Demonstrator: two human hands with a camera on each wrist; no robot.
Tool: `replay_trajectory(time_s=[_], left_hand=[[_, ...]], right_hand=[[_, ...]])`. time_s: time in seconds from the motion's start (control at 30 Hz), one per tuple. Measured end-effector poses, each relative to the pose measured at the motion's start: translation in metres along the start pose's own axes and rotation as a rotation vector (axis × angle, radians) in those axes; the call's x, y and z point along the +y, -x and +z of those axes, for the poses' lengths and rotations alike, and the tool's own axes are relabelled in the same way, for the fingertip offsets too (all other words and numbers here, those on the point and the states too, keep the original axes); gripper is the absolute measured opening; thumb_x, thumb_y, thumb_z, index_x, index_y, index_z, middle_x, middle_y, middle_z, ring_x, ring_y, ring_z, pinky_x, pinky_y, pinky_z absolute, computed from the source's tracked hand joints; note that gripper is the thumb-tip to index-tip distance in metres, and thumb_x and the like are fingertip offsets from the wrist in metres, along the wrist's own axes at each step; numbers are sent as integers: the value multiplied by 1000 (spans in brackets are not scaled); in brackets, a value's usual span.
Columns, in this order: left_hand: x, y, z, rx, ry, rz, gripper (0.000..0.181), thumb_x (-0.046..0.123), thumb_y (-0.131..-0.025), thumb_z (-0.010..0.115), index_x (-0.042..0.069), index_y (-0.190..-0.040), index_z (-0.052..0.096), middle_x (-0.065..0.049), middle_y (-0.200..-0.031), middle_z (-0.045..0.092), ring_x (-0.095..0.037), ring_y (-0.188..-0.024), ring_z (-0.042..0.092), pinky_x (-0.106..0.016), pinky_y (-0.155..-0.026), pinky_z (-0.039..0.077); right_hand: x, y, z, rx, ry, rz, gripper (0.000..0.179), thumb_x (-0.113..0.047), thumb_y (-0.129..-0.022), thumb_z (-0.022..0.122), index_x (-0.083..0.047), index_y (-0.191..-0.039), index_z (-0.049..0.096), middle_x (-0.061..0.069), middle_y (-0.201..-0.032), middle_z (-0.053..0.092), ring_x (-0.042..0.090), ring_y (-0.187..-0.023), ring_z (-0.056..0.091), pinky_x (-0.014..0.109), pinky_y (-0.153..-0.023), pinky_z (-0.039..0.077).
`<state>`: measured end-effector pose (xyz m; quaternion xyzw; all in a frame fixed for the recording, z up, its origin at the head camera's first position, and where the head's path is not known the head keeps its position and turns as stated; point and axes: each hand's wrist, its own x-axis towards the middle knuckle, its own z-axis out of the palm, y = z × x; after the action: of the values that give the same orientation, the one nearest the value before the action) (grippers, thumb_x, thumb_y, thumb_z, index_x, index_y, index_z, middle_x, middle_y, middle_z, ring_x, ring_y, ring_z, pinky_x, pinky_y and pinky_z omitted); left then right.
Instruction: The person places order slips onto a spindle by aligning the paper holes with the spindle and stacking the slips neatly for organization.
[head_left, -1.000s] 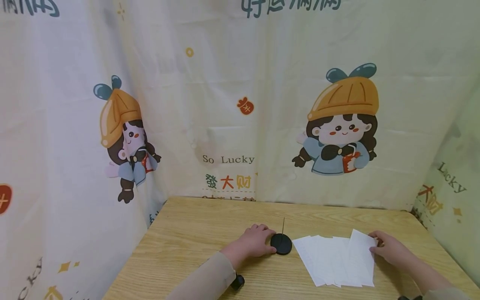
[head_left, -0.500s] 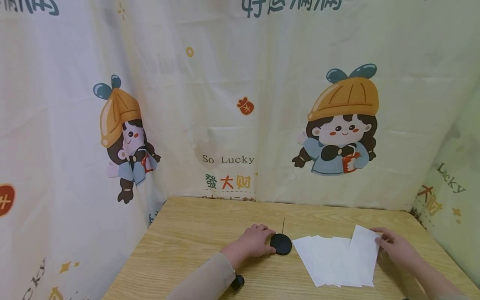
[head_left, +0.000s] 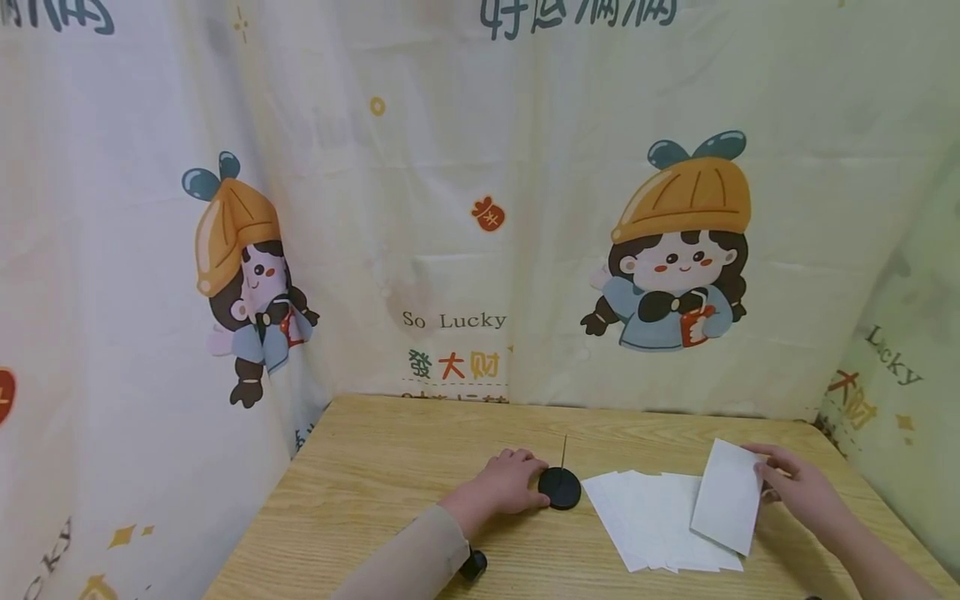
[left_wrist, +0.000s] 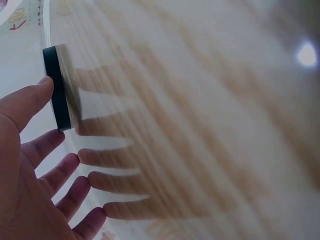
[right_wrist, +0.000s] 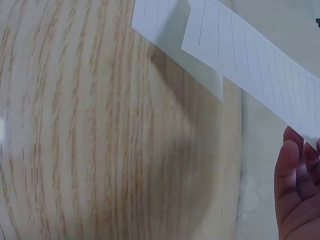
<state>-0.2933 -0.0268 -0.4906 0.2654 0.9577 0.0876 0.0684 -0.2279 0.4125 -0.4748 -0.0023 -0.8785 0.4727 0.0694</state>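
Note:
A paper spike (head_left: 559, 489) stands upright on the table, a thin needle rising from its round black base. My left hand (head_left: 510, 482) holds the base at its left side; in the left wrist view, the thumb and index finger meet the base's edge (left_wrist: 59, 95) while the other fingertips rest on the tabletop. To the right, several white paper sheets (head_left: 645, 521) lie fanned and overlapping. My right hand (head_left: 798, 483) pinches one white sheet (head_left: 727, 500) by its upper right edge and holds it tilted above the fan. Printed lines show on that sheet (right_wrist: 240, 55) in the right wrist view.
The wooden table (head_left: 390, 450) ends at a printed curtain (head_left: 450, 250) behind it and along the sides. A small black object (head_left: 473, 565) sits at my left wrist.
My right hand has drawn the top sheet up and to the right, away from the fan, and the sheet has tilted. The left hand and the spike stay in place.

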Motion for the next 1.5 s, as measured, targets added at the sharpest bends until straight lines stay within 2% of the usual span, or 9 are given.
replay_trajectory(time_s=[0.13, 0.4, 0.73, 1.0, 1.13, 1.5], left_hand=[[0, 0, 1, -1, 0, 2, 57, 54, -89, 68, 32, -139, 55, 3, -137, 52, -24, -127, 45, -45, -103, 39], [1, 0, 2, 4, 6, 4, 56, 53, -89, 68, 31, -139, 56, 2, -137, 52, -24, -128, 45, -46, -102, 39], [-1, 2, 1, 8, 25, -9, 55, 52, -89, 68, 31, -138, 56, 1, -138, 51, -25, -128, 45, -46, -103, 38], [-1, 4, -3, 20, 32, 0, 52, 50, -89, 69, 29, -135, 58, 1, -135, 53, -25, -126, 46, -46, -101, 40], [-1, 4, -2, 19, 39, 9, 50, 50, -90, 68, 28, -134, 59, 2, -133, 54, -24, -124, 47, -45, -100, 40], [-6, 6, -5, 43, 147, 14, 49, 49, -94, 64, 24, -136, 58, -2, -136, 54, -26, -128, 48, -46, -104, 39]], right_hand=[[-6, 3, 0, 2, -34, -12, 31, -12, -104, 49, -8, -134, 58, 12, -96, 48, 13, -70, 61, 34, -63, 56], [-31, 7, 10, -29, -56, -48, 37, -15, -105, 49, 6, -135, 50, 13, -99, 48, 17, -71, 63, 39, -65, 56], [-61, 1, 37, -133, -88, -59, 39, -16, -105, 51, 5, -137, 50, 15, -101, 50, 19, -73, 61, 39, -66, 55], [-75, -5, 60, -187, -140, -79, 37, -14, -104, 52, 4, -136, 52, 14, -97, 51, 19, -71, 59, 37, -65, 55], [-80, -7, 72, -210, -165, -115, 35, -11, -103, 53, 6, -134, 53, 14, -96, 52, 19, -70, 59, 35, -63, 54], [-96, -11, 93, -254, -165, -138, 36, -14, -102, 55, 4, -134, 54, 13, -95, 56, 18, -69, 58, 35, -64, 53]])
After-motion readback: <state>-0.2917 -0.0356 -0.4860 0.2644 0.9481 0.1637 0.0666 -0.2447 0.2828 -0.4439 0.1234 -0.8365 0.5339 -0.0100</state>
